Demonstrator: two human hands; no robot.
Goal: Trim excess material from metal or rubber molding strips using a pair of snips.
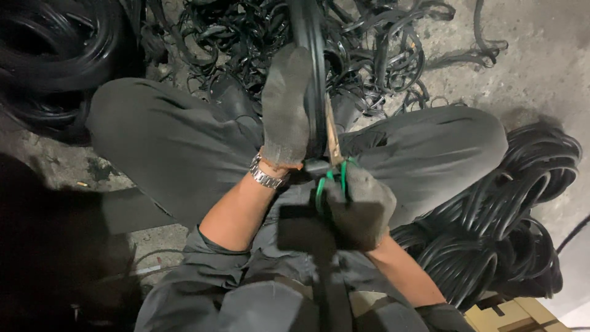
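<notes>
The person sits low over the concrete floor (541, 55), knees spread, with a black rubber tyre (310, 67) standing on edge between the legs and running away from the body toward the far edge of the floor. The left hand (286, 107), in a grey work glove, lies flat along the tyre's left flank, fingers stretched up it and pressed against it, steadying it rather than wrapping it; a metal wristwatch (265, 176) shows at the cuff. The right hand (359, 206), also gloved, is closed round the green handles of a pair of shears (335, 157), whose rusty blades point up along the tyre's right side. The blades look nearly together and touch the rubber; how deep they bite I cannot tell.

By my judgement the step in hand is a cut along the tyre's side, partway through. The next move calls for the left hand to keep the rubber taut and clear of the blades while the shears open and advance along the same line.

A tangle of cut black strips (344, 37) lies on the floor beyond the knees, coiled tyres (491, 233) are stacked at the right edge, and a cardboard box (516, 313) sits at the near right corner.
</notes>
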